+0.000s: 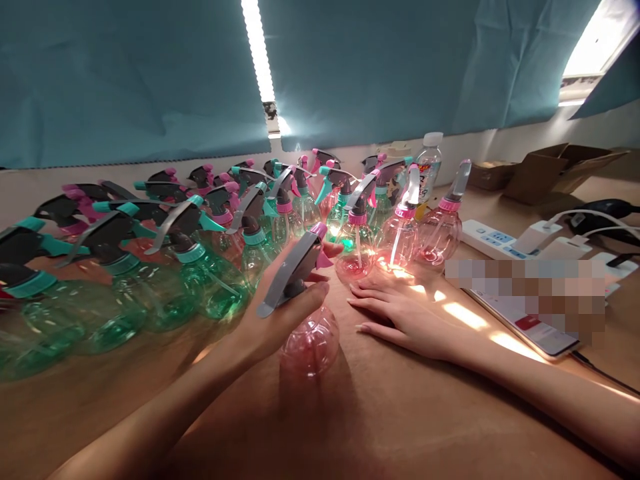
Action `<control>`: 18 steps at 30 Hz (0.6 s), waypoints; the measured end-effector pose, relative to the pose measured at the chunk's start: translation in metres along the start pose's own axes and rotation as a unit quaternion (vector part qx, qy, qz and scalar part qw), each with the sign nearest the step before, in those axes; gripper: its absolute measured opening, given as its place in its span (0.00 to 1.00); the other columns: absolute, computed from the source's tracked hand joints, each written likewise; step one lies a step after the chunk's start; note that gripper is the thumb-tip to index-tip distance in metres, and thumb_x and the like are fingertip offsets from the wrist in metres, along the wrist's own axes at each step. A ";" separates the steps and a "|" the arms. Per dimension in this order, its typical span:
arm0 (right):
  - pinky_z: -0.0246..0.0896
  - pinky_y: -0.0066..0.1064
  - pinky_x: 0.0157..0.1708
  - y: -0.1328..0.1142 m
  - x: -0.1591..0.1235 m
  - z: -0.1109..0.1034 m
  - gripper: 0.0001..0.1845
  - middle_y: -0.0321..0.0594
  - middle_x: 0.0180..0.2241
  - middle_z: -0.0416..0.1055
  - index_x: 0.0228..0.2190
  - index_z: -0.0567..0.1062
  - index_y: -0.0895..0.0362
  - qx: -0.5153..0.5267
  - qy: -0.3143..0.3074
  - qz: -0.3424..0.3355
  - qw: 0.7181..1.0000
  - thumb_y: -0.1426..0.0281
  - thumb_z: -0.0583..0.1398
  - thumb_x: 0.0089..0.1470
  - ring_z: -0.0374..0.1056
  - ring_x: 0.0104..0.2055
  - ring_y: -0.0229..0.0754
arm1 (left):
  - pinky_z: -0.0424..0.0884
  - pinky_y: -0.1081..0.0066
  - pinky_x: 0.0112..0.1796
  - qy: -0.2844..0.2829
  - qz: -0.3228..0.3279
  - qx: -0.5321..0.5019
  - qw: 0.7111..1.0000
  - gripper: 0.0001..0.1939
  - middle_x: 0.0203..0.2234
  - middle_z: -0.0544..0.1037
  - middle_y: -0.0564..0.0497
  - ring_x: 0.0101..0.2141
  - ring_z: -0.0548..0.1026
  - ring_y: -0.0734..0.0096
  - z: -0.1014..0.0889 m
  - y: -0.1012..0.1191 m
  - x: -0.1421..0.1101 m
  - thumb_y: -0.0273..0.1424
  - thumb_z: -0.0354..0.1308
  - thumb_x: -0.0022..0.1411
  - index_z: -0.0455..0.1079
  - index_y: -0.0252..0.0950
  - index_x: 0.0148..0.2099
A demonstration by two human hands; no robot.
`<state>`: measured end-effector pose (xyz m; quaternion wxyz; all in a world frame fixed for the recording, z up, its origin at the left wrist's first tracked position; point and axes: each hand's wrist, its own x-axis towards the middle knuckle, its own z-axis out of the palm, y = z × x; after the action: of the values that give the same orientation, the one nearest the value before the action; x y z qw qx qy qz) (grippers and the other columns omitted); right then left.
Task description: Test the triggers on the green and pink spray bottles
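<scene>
Gripping a transparent pink, round plastic spray bottle (311, 341) left of the white plastic power strip (490, 239): left hand (284, 321), wrapped around its neck. Right hand (400, 316) lies open, nearer the strip. Loose grip could tip the seemingly top-heavy bottle.

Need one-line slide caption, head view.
Left hand holds a pink trigger spray bottle by the neck, right hand palm-down on the table, green and pink spray bottles beyond.

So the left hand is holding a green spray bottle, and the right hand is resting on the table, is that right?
Not quite: the head view shows that the spray bottle in the left hand is pink, not green. The right hand is indeed resting on the table.
</scene>
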<state>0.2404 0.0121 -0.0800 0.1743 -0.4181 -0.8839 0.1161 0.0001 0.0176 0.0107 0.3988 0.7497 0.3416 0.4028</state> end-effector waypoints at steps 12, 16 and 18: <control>0.54 0.52 0.62 -0.003 0.001 -0.002 0.29 0.44 0.63 0.61 0.59 0.68 0.54 -0.017 -0.017 0.004 1.000 0.52 0.51 0.65 0.57 0.64 0.55 | 0.72 0.57 0.51 -0.028 0.025 -0.015 0.999 0.26 0.59 0.70 0.50 0.57 0.69 0.52 0.001 0.000 0.004 0.23 0.55 0.56 0.68 0.44 0.57; 0.55 0.52 0.62 -0.004 0.001 -0.002 0.29 0.45 0.63 0.62 0.59 0.69 0.55 -0.011 -0.017 0.005 1.000 0.52 0.51 0.65 0.57 0.64 0.55 | 0.73 0.58 0.50 -0.033 0.035 -0.039 0.998 0.28 0.60 0.70 0.49 0.59 0.68 0.53 0.001 -0.002 0.003 0.22 0.53 0.57 0.66 0.44 0.59; 0.55 0.52 0.61 -0.004 0.001 -0.002 0.29 0.45 0.63 0.62 0.59 0.69 0.55 -0.011 -0.019 0.005 1.000 0.52 0.51 0.65 0.58 0.64 0.55 | 0.74 0.60 0.49 -0.028 0.036 -0.041 0.998 0.30 0.60 0.70 0.50 0.59 0.67 0.53 0.002 -0.001 0.002 0.21 0.53 0.57 0.65 0.45 0.60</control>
<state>0.2380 0.0107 -0.0762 0.1527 -0.4222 -0.8861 0.1154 0.0023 0.0193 0.0097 0.4242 0.7554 0.2865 0.4091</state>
